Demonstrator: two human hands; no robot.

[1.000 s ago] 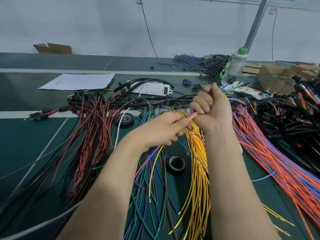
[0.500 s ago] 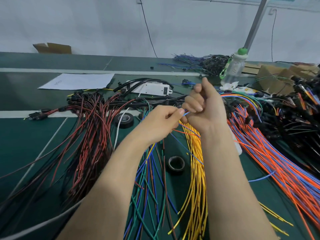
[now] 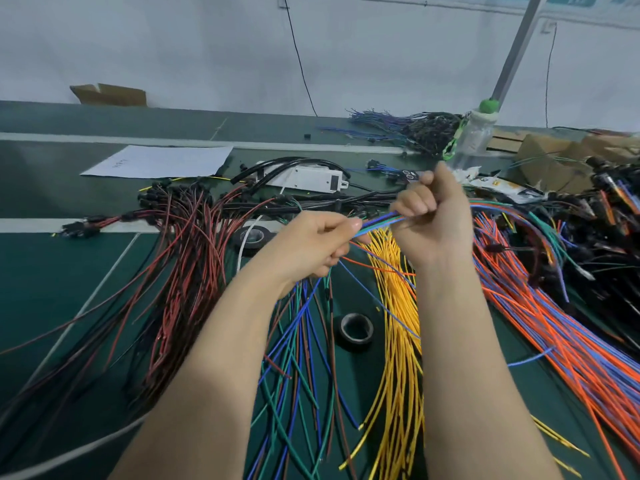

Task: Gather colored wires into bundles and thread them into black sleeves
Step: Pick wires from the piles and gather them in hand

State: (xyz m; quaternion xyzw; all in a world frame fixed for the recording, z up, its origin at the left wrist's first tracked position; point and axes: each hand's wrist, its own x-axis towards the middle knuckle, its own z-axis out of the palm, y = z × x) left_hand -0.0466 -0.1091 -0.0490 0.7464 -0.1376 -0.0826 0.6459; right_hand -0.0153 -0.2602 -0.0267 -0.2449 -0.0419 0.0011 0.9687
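Gripping wire bundle (image 3: 379, 224) with both hands | left hand (image 3: 311, 244) pinches | right hand (image 3: 436, 218) fisted around it

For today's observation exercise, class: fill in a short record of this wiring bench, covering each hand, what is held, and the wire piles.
left hand: pinches the wire bundle
right hand: grips the same bundle
bundle colours: blue, green, red
piles: yellow wires centre, orange wires right, red-black wires left
tape roll: on the table between the forearms
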